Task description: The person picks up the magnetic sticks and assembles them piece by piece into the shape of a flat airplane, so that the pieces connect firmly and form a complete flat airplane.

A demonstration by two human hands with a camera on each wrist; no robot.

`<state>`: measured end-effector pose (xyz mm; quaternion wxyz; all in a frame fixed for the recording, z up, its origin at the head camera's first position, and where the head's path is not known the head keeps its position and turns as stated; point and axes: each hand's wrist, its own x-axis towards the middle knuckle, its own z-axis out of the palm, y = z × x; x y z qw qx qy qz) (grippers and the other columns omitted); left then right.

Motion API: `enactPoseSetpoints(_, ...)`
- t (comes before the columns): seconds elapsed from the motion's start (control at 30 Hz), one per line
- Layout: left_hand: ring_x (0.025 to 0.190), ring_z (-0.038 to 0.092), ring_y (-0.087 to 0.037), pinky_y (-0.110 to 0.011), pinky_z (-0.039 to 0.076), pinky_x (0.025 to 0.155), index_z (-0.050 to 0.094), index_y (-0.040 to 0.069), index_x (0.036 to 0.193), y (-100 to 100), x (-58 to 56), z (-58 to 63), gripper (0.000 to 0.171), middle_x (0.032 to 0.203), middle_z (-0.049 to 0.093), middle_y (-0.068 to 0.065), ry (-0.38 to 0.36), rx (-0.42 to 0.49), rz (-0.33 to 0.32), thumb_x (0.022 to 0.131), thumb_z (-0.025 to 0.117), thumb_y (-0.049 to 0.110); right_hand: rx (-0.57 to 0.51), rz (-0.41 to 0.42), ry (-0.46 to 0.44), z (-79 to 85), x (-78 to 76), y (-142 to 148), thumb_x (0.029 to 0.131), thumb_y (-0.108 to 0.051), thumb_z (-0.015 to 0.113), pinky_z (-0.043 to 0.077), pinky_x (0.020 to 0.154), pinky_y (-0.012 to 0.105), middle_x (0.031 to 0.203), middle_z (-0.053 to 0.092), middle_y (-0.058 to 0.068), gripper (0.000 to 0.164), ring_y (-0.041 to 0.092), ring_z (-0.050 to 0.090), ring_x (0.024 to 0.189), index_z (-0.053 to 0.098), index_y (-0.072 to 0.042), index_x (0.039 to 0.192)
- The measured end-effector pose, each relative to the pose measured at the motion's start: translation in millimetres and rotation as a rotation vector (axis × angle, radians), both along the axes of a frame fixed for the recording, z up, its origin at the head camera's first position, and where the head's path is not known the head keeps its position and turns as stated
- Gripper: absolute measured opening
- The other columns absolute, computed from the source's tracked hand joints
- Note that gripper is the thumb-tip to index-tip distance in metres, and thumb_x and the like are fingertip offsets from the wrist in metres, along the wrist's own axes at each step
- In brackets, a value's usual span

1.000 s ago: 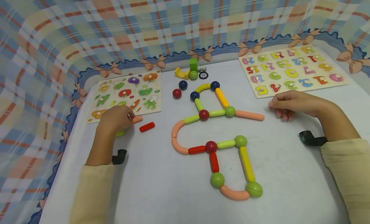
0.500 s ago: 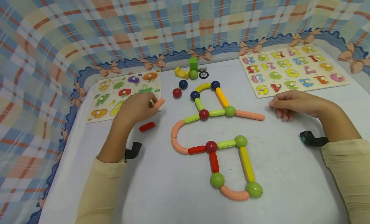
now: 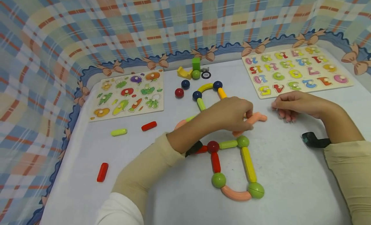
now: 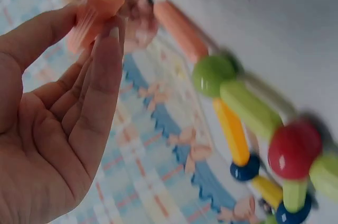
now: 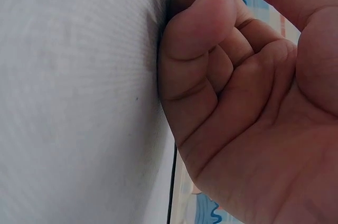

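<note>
My left hand [image 3: 232,114] pinches a salmon-coloured magnetic rod [image 4: 100,5] between thumb and fingers, raised over the upper part of a figure of balls and rods. A silvery disc shows at the rod's near end in the left wrist view. Beyond it, another salmon rod [image 4: 182,29] joins a green ball [image 4: 214,75], which the left hand hides in the head view. A red ball [image 4: 296,150] there links several light green rods. On the right, my right hand [image 3: 295,104] rests on the white table with loosely curled fingers and holds nothing.
A vegetable peg puzzle [image 3: 116,113] lies back left, a number puzzle [image 3: 292,73] back right. Loose rods lie at left: a light green rod [image 3: 119,132] and a red rod [image 3: 102,172]. A loose red ball [image 3: 179,92] and small blocks stand behind the figure. A checked curtain borders the table.
My left hand has carried the salmon rod from beside the vegetable puzzle, up and rightward across the figure. Loose rods at left are now uncovered. The right hand stays in place.
</note>
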<state>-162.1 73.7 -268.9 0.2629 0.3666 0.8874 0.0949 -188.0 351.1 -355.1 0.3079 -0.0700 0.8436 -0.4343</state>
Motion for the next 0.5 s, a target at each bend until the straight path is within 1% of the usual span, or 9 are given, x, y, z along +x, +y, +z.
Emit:
enactPoseSetpoints(0.1,0.075,0.05,-0.007,-0.019,0.039,0.062,0.054,0.022,0.1,29,2.9,-9.4,0.029,0.086,0.055,0.009,0.022,-0.067,-0.034,0.08,0.065,0.041,-0.016,0.007,0.002,-0.7,-0.5,1,0.092,-0.035,0.049,0.046,0.053,0.035,0.075,0.054,0.019,0.037,0.03,0.054,0.059,0.056,0.001,0.099)
enactPoseSetpoints(0.2,0.073,0.051,-0.006,-0.018,0.038,0.061,0.053,0.023,0.096,48,5.1,-18.8,0.026,0.083,0.056,0.009,0.045,-0.122,-0.05,0.081,0.064,0.041,-0.024,0.006,0.004,-1.3,-0.8,3,0.093,-0.034,0.048,0.046,0.053,0.035,0.075,0.054,0.019,0.037,0.03,0.054,0.059,0.056,0.001,0.101)
enactPoseSetpoints(0.33,0.068,0.052,-0.007,-0.018,0.038,0.059,0.052,0.021,0.093,62,6.3,-28.9,0.023,0.079,0.055,0.008,0.076,-0.167,-0.063,0.083,0.061,0.04,-0.026,-0.001,0.006,-1.6,-0.5,4,0.093,-0.034,0.048,0.046,0.053,0.035,0.075,0.054,0.019,0.039,0.03,0.054,0.059,0.055,0.002,0.103)
enactPoseSetpoints(0.5,0.067,0.053,-0.008,-0.019,0.039,0.056,0.05,0.022,0.093,70,8.2,-35.8,0.019,0.079,0.053,0.007,0.086,-0.204,-0.066,0.086,0.058,0.037,-0.035,-0.003,0.008,-2.9,-0.5,5,0.093,-0.034,0.048,0.046,0.052,0.035,0.075,0.054,0.019,0.039,0.03,0.054,0.058,0.055,0.003,0.105)
